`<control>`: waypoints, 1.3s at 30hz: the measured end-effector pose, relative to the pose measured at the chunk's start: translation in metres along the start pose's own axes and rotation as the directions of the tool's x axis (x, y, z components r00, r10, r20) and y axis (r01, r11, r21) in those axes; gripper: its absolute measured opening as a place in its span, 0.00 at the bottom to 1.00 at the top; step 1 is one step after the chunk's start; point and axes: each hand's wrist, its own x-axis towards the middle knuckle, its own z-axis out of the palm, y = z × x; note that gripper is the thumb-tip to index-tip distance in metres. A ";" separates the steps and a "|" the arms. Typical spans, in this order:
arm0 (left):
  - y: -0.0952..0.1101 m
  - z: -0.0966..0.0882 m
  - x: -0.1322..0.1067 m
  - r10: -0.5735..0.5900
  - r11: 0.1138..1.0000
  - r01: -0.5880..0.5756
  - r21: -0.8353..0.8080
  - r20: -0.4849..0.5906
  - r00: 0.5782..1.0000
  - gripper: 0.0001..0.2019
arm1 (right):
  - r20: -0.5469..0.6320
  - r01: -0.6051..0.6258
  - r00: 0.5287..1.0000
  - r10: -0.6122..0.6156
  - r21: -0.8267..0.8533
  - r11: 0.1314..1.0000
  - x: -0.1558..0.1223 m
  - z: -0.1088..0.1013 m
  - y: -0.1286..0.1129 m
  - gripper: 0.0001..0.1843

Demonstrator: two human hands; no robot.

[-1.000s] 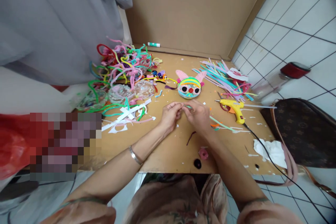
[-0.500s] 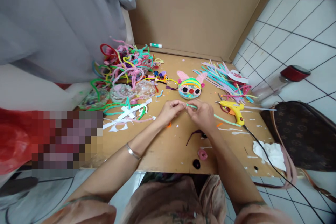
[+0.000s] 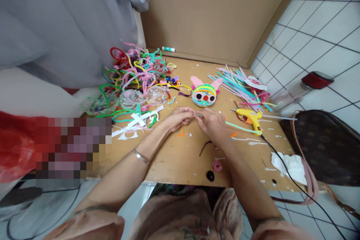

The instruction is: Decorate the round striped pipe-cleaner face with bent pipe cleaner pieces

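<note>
My left hand [image 3: 181, 117] pinches one end of a pale green pipe cleaner [image 3: 242, 127] over the middle of the table. Close beside it, my right hand [image 3: 211, 122] is closed on the same pipe cleaner, whose long tail runs out to the right toward the glue gun. Only a short green bit shows between the fingertips. Just beyond my hands sits a round animal face [image 3: 204, 95] with pink ears, black eyes, a red nose and striped bands. Nearer me lie a pink ring [image 3: 216, 165] and a black round piece [image 3: 210, 175].
A yellow glue gun [image 3: 253, 119] lies at right, its cord trailing forward. Behind it are loose pipe cleaners [image 3: 239, 84], a red-lidded bottle [image 3: 317, 79] and a brown bag [image 3: 332, 146]. At left are tangled pipe cleaners [image 3: 135, 67] and white paper strips [image 3: 137, 122]. A glue stick [image 3: 168, 49] lies at the back.
Both hands have shifted slightly left, still pinching the pipe cleaner. Less green shows between the fingertips, and its tail has moved a little left. The view has shifted slightly.
</note>
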 end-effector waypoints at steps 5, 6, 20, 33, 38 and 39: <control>-0.002 0.008 0.001 0.063 0.985 -0.074 -0.159 -0.073 0.995 0.13 | -0.200 0.011 0.980 0.002 0.065 0.998 -0.002 0.005 0.000 0.10; -0.002 0.010 0.001 0.066 0.980 -0.082 -0.180 -0.091 0.994 0.13 | -0.236 0.015 0.972 0.002 0.071 0.997 -0.003 0.005 0.000 0.10; -0.012 0.034 0.000 0.042 0.909 -0.160 -0.384 -0.297 0.954 0.13 | -0.348 0.033 0.937 -0.030 0.004 0.999 -0.004 0.016 -0.001 0.11; -0.009 0.031 0.001 0.194 0.965 -0.238 -0.109 -0.313 0.930 0.10 | -0.330 0.087 0.940 -0.084 -0.005 0.996 -0.002 0.012 0.009 0.11; -0.007 0.025 0.003 0.202 0.973 -0.223 -0.066 -0.238 0.950 0.08 | -0.303 0.078 0.951 -0.063 0.039 0.996 -0.001 0.008 0.011 0.12; -0.007 0.024 0.003 0.207 0.973 -0.226 -0.056 -0.234 0.950 0.09 | -0.301 0.078 0.952 -0.063 0.037 0.996 -0.001 0.008 0.012 0.12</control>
